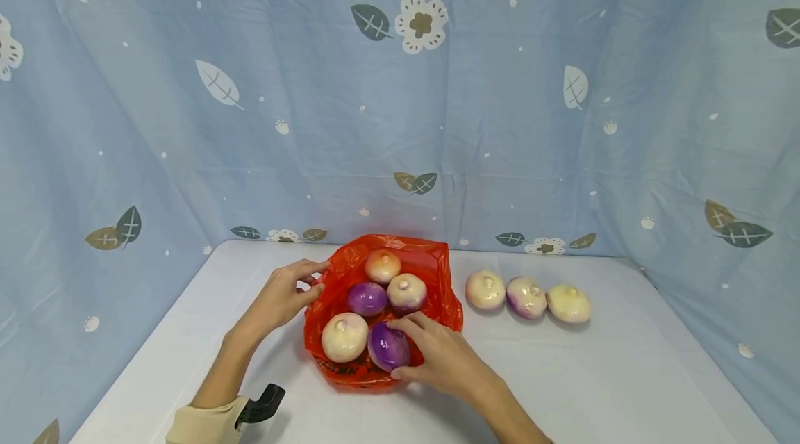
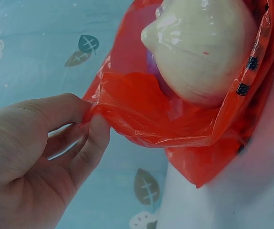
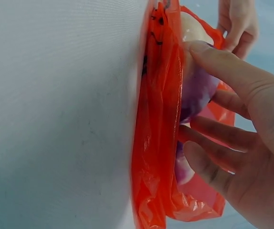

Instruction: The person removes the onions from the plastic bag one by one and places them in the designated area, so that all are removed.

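A red plastic bag [image 1: 442, 294] lies spread open on the table with several onions in it. My left hand [image 1: 282, 298] pinches the bag's left rim between thumb and fingers, as the left wrist view shows. My right hand [image 1: 445, 358] holds a purple onion [image 1: 389, 347] at the bag's front, thumb on its near side and fingers at its far side. Beside that one sits a pale onion [image 1: 345, 338]. Behind them are another purple onion [image 1: 367, 299], a white-and-purple onion [image 1: 407, 292] and an orange-tinted onion [image 1: 383, 266].
Right of the bag, an orange-tinted onion [image 1: 485, 290], a purple-and-white onion [image 1: 526, 297] and a yellowish onion [image 1: 569, 303] lie in a row on the white table [image 1: 594, 381]. A blue patterned curtain [image 1: 325, 103] hangs behind and at both sides.
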The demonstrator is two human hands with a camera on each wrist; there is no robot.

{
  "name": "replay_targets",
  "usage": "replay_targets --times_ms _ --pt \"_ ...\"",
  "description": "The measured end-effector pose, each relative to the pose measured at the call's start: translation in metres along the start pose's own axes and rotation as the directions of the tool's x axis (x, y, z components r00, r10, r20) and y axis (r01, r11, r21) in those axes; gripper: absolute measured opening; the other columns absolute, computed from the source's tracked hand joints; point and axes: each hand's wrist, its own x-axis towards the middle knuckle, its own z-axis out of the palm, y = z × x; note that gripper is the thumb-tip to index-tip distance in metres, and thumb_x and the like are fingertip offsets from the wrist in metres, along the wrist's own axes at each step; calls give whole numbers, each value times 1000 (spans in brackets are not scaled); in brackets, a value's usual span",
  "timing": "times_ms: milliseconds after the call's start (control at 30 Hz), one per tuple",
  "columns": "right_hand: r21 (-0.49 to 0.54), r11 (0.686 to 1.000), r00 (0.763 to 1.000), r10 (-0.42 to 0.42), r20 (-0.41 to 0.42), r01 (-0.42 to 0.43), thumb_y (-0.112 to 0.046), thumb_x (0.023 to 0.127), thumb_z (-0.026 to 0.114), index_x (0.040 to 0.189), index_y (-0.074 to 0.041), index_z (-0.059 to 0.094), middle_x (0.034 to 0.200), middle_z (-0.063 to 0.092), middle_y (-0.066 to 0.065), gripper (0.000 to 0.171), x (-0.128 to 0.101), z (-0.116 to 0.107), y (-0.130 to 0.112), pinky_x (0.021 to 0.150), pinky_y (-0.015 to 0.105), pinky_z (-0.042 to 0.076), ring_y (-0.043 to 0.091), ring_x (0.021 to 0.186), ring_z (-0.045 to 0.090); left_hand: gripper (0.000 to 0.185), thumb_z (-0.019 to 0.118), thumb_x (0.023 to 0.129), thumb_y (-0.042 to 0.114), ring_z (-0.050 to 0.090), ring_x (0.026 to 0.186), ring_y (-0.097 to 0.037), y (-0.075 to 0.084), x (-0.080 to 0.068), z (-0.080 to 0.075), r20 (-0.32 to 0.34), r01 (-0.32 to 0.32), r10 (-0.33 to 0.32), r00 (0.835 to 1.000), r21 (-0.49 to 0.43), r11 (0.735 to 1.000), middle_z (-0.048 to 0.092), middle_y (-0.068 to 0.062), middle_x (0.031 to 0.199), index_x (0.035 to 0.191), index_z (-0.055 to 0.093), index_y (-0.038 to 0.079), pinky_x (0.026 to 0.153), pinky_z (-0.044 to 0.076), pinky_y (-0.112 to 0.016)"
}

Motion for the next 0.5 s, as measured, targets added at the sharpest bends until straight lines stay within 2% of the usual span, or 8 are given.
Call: replay_targets --times_ms 500 --pt "26 1000 1000 8 17 -8 -46 79 79 138 -32 50 137 58 1 68 0 2 1 95 48 55 21 122 60 38 67 88 3 66 89 -19 1 0 0 -2 2 -2 1000 0 1000 69 -11 116 126 66 4 70 61 -26"
